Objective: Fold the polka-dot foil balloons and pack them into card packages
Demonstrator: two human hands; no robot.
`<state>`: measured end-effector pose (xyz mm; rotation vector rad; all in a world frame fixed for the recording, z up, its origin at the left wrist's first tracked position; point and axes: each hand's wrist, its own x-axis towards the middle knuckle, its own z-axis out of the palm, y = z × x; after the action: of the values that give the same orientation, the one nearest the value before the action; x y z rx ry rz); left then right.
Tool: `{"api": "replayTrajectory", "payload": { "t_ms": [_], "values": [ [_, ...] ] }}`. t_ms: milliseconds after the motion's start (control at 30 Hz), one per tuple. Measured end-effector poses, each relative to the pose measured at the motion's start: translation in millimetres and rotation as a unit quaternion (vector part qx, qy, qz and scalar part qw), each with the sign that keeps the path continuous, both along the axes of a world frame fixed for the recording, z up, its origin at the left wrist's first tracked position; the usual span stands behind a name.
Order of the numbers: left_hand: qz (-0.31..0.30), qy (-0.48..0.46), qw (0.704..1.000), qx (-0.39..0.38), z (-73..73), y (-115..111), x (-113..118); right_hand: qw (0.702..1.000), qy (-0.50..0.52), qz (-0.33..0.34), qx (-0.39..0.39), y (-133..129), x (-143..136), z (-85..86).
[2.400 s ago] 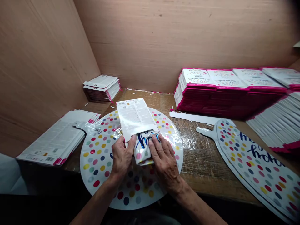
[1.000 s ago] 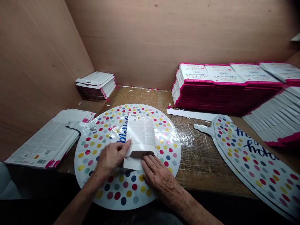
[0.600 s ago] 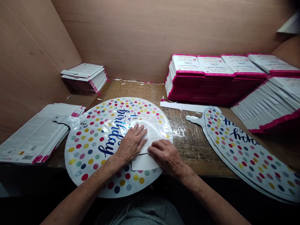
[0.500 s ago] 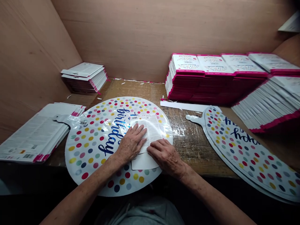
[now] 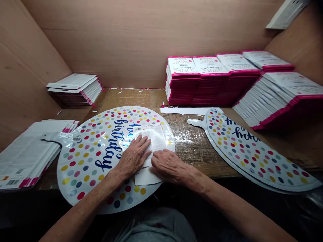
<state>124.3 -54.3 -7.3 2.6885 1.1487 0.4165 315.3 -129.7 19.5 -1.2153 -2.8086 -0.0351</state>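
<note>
A flat white foil balloon (image 5: pixel 93 151) with coloured dots and blue lettering lies on the brown work surface, its tail pointing left. On its right part rests a printed white sheet (image 5: pixel 157 136) with a plain lower flap. My left hand (image 5: pixel 135 154) lies on the sheet and balloon, fingers spread. Its palm side is hidden. At the sheet's right side, my right hand (image 5: pixel 166 164) is closed with its fingers curled under, knuckles up. What its fingertips grip, if anything, is hidden.
Folded balloons (image 5: pixel 252 158) lie at the right. Pink-edged packets (image 5: pixel 214 84) are stacked at the back right, more packets (image 5: pixel 277 97) beside them. Stacks of cards stand at the back left (image 5: pixel 75 84) and front left (image 5: pixel 27 144). A white strip (image 5: pixel 181 110) lies behind.
The whole view has shifted, moving most things leftward. My right hand has curled in more tightly and sits slightly further over the sheet's right edge. My left hand stays spread on the sheet.
</note>
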Motion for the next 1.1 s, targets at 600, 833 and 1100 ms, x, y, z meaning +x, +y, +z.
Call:
{"api": "replayTrajectory", "payload": {
  "t_ms": [600,833,1100],
  "values": [
    [-0.100,-0.142,0.985,-0.018,7.7,-75.2,-29.7,0.972,0.179,0.023,0.151,-50.9,33.6,-27.9],
    [0.055,-0.135,0.989,0.005,5.3,-75.2,-8.7,0.943,0.292,-0.155,0.049,-35.5,15.8,-22.1],
    [0.216,-0.113,0.967,0.071,-12.3,-65.3,11.5,0.964,0.203,-0.048,0.165,-67.6,40.4,-35.0]
  ]
}}
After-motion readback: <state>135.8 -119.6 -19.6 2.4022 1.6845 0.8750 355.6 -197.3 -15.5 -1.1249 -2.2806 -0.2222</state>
